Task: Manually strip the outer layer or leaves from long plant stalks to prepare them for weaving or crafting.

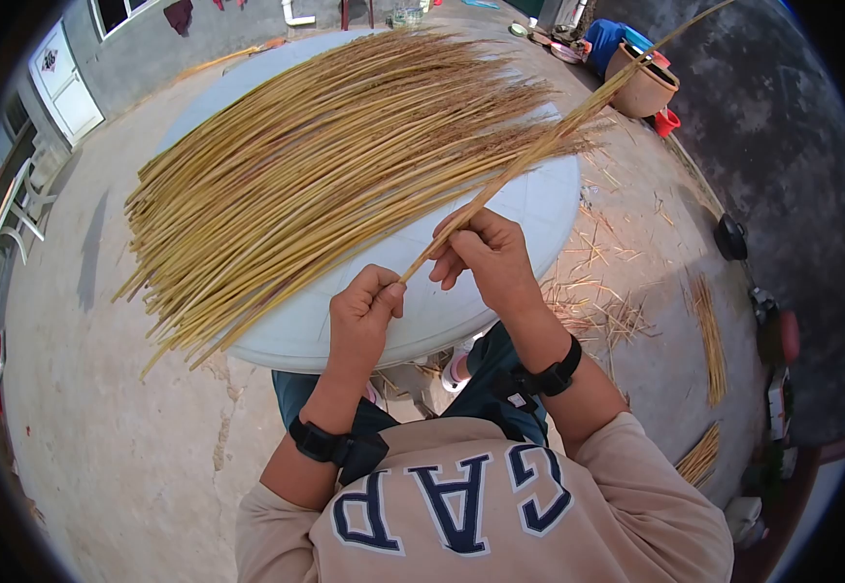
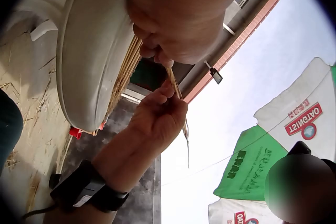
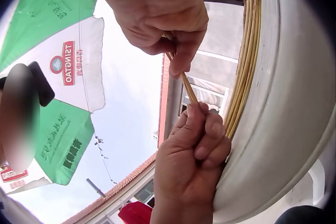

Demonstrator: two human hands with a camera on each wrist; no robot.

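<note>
In the head view my left hand [image 1: 362, 316] pinches the lower end of a dry reed stalk [image 1: 520, 167] between thumb and fingers. A little higher up, my right hand [image 1: 492, 260] holds the same stalk, its fingers curled about it. From there the stalk slants up to the far right, past the table edge, ending in a thin tip. Both wrist views show the hands close together, with a short piece of stalk [image 3: 188, 89] between them. Beyond the hands, a broad layer of similar stalks [image 1: 277, 185] lies side by side, brown feathery heads pointing away to the right.
The stalks lie on a round white table [image 1: 539, 209]. Broken straw bits [image 1: 602, 311] litter the ground at right, near two small bundles, one of them a straw bundle [image 1: 707, 335]. A clay pot [image 1: 644, 89] and a red bucket [image 1: 667, 122] stand at the back right.
</note>
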